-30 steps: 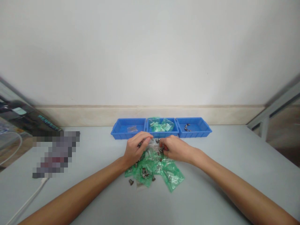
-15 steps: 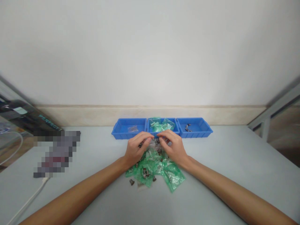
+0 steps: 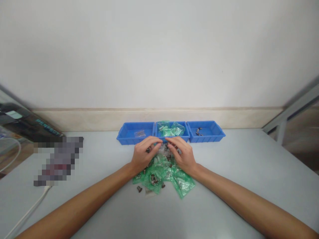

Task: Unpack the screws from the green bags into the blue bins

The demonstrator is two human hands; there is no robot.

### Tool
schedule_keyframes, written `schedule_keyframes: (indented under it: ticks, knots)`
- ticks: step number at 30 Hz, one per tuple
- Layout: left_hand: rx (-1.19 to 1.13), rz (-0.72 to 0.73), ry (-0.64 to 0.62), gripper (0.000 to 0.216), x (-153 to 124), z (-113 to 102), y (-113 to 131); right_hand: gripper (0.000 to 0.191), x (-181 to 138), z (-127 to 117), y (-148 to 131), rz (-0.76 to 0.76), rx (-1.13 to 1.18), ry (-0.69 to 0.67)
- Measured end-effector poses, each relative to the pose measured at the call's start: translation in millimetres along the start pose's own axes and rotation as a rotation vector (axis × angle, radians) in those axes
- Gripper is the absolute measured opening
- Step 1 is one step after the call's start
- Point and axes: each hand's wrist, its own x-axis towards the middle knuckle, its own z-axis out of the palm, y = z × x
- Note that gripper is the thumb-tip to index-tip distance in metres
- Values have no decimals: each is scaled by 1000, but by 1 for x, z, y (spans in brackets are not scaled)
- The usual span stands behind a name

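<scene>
A pile of green plastic bags (image 3: pixel 154 171) with small metal parts lies on the table, loose dark screw-like pieces among them. My left hand (image 3: pixel 144 153) cups the pile's far left side, its fingers curved and the thumb apart from them. On the far right side my right hand (image 3: pixel 183 155) curves in the same way, fingertips close to those of the left. Nothing shows in the grasp of either hand, though the palms are hidden. Close to the near edge of the pile lie a loose metal piece (image 3: pixel 139 189) and a small clear bag (image 3: pixel 150 192).
Beyond my hands stand three blue trays: the left tray (image 3: pixel 127 130) holds a clear bag, the middle tray (image 3: pixel 171 139) green bags, the right tray (image 3: pixel 210 127) several small dark parts. A pixelated object (image 3: pixel 59 162) with a white cable (image 3: pixel 30 210) lies left. A wall rises behind.
The whole view has shifted slightly, so the trays and pile sit a little higher. My hands stay around the far end of the pile, with the right fingers slightly moved.
</scene>
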Motion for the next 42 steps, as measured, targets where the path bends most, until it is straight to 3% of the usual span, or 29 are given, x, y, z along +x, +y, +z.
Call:
schedule_keyframes:
  ticks: [5, 42]
  knots:
    - [-3, -23, 6, 10, -2, 2, -2, 13, -2, 1, 0, -19, 12, -8]
    - [-15, 27, -35, 18, -2, 1, -4, 12, -1, 0, -2, 39, 12, 44]
